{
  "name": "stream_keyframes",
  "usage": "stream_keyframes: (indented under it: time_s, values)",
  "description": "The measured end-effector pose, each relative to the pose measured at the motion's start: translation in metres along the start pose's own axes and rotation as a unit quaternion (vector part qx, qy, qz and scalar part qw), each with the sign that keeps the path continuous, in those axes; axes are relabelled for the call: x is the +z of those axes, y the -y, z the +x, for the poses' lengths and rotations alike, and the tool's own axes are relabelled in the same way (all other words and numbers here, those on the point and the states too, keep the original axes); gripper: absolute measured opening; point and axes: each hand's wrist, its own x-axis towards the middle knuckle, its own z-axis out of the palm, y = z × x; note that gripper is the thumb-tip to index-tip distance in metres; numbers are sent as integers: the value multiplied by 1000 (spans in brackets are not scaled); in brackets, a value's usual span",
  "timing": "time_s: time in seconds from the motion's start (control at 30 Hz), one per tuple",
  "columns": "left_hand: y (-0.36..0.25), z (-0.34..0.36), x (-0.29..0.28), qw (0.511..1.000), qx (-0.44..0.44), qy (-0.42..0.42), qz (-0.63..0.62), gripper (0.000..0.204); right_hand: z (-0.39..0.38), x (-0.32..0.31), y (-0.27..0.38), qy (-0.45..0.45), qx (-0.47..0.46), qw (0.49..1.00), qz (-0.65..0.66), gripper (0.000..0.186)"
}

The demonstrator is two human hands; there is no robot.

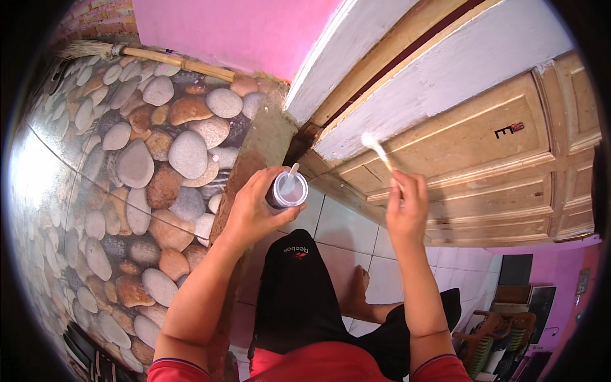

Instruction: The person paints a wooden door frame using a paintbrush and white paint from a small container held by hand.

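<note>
My left hand (pixel 258 207) is closed round a small round paint can (pixel 293 189), whose open top faces up. A pale stirring stick (pixel 293 170) leans inside the can, which holds light-coloured paint. In my right hand (pixel 408 204), the fingers grip the handle of a paintbrush (pixel 380 149). White paint covers its bristles, which are at or close to the lower edge of a whitish painted strip on the wooden door (pixel 458 153). Whether the bristles touch the wood I cannot tell.
A door frame (pixel 350 57) borders a pink wall (pixel 235 28). Left of a concrete sill (pixel 258 140) lies pebble-patterned flooring (pixel 172 172) with a broom (pixel 172 60) at the back. White tiles (pixel 344 223) are under my legs. Wooden furniture (pixel 496 337) stands at lower right.
</note>
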Motion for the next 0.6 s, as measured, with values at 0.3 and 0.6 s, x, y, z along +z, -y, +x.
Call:
stream_keyframes:
  time_s: [0.3,0.6]
  values:
    - [0,-1,-1,1000,-19,7,-12,65,-18,-50,63,33,80,975,203,16]
    - [2,1,-1,1000,10,3,-11,65,-19,-30,93,148,134,945,260,15]
